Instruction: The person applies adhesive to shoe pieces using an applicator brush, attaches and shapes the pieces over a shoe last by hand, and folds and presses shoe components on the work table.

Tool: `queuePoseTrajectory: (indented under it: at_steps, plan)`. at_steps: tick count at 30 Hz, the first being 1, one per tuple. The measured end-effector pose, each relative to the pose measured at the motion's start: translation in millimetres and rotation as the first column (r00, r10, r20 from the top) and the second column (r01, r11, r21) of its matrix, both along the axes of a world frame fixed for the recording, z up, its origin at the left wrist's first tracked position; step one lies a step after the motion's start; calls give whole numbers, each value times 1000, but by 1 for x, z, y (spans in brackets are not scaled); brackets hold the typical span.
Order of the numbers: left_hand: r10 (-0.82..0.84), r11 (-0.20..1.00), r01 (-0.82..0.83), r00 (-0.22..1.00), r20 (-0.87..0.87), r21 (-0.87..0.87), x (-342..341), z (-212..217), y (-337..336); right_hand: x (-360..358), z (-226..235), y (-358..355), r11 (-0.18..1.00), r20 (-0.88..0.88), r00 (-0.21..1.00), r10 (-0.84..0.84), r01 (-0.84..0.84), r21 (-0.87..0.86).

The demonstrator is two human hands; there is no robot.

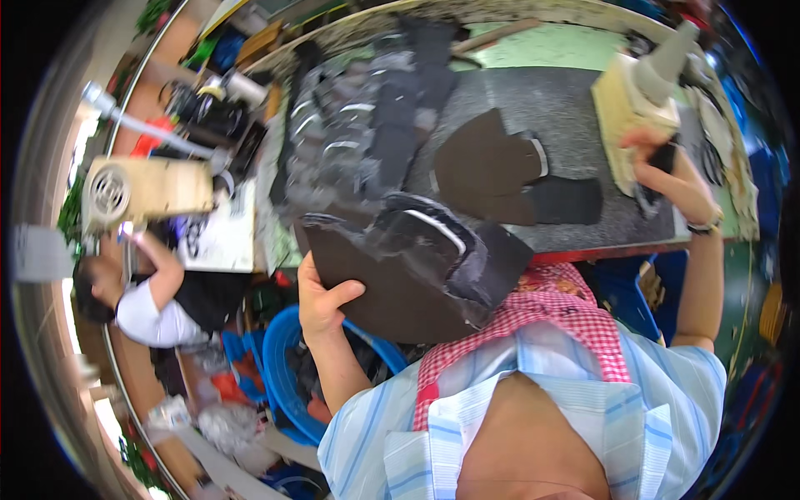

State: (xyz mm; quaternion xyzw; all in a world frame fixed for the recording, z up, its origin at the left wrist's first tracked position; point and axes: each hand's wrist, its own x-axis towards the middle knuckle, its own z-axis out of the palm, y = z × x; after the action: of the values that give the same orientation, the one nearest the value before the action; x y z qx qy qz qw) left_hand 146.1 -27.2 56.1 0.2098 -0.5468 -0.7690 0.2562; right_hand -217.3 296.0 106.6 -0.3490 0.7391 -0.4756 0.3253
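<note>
At the table's near edge, the left hand (321, 302) clamps a stack of dark cut panels (400, 275), thumb on top, fingers beneath. The right hand (667, 171) is closed around a dark tool handle (658, 167) beside a cream machine (637, 100). A firm, level grip likely keeps the stack aligned. More dark pieces (492, 167) lie on the grey speckled work surface (567, 100); a blue tub (283, 367) stands below, and a co-worker (150, 308) sits at left.

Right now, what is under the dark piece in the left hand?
Below the dark piece held by the left hand, a blue tub shows, with reddish scraps inside. The rest of the tub is covered by the piece and forearm.
</note>
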Motion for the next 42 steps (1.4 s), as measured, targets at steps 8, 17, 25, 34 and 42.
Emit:
queuePoseTrajectory:
  at_steps: [8, 17, 25, 34, 42]
  plan:
    - [359, 931, -355, 933, -36, 81, 81, -16, -9, -24, 3, 40, 978, -197, 971, -135, 163, 131]
    - [948, 91, -199, 319, 23, -976, 14, -79, -47, -9, -12, 19, 910, -701, 587, -404, 334, -245]
    - [40, -22, 285, 958, 284, -958, -155, -39, 48, -24, -91, 44, 910, -892, 281, -355, 323, -260]
    - [-189, -98, 283, 936, 297, -954, -156, -78, 63, -55, -50, 39, 944, -878, 444, -181, 330, -28]
    - [-124, 33, 296, 949, 290, -955, -174, -69, 60, -20, -22, 15, 896, -178, 896, -407, 429, 110]
